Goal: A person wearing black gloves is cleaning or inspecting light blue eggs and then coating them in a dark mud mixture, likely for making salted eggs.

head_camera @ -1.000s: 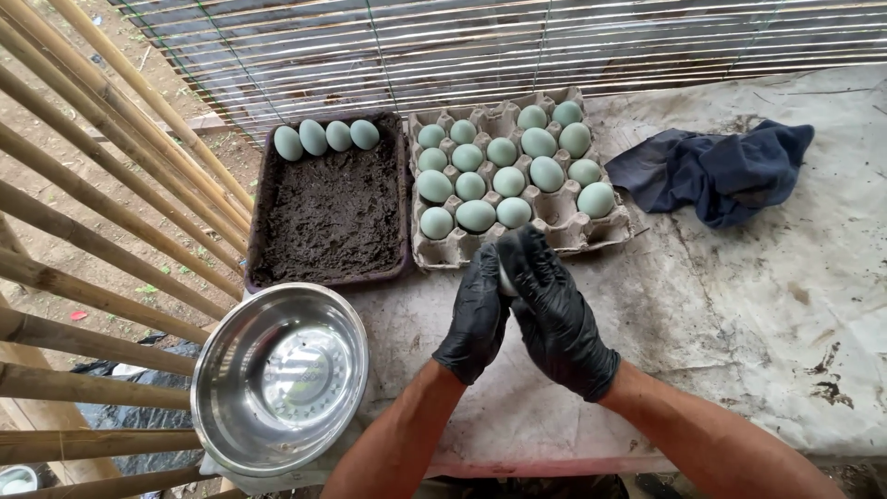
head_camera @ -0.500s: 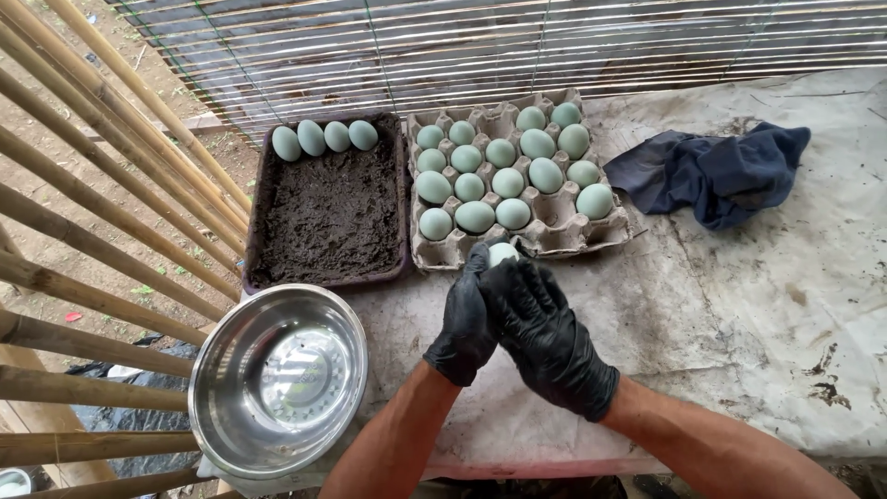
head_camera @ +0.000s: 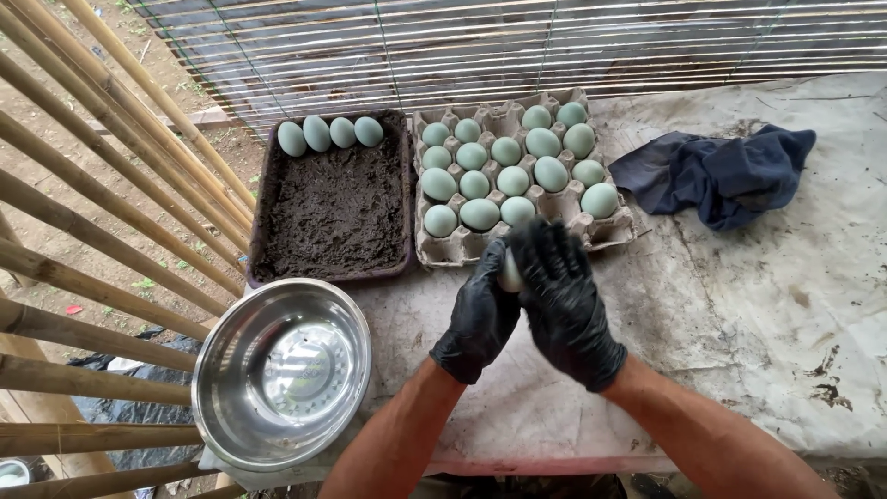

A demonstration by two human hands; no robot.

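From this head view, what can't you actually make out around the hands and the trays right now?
- Egg: only a pale sliver shows; the left hand and right hand in black gloves cover the rest.
- Carton near edge: partly behind the right hand's fingers.
- Dark tray: whatever lies under the dark mix is buried.
- Steel bowl: glare hides whether its bottom is wet.
- Blue cloth: folds hide anything beneath.

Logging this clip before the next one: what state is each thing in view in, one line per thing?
Left hand: black-gloved, cupping the egg.
Right hand: black-gloved, closed over the egg.
Egg: pale, held between both hands, mostly hidden.
Egg carton: open, partly filled with pale green eggs.
Dark tray: filled with dark mud, four eggs along its far edge.
Steel bowl: upright, empty.
Blue cloth: crumpled on the table.
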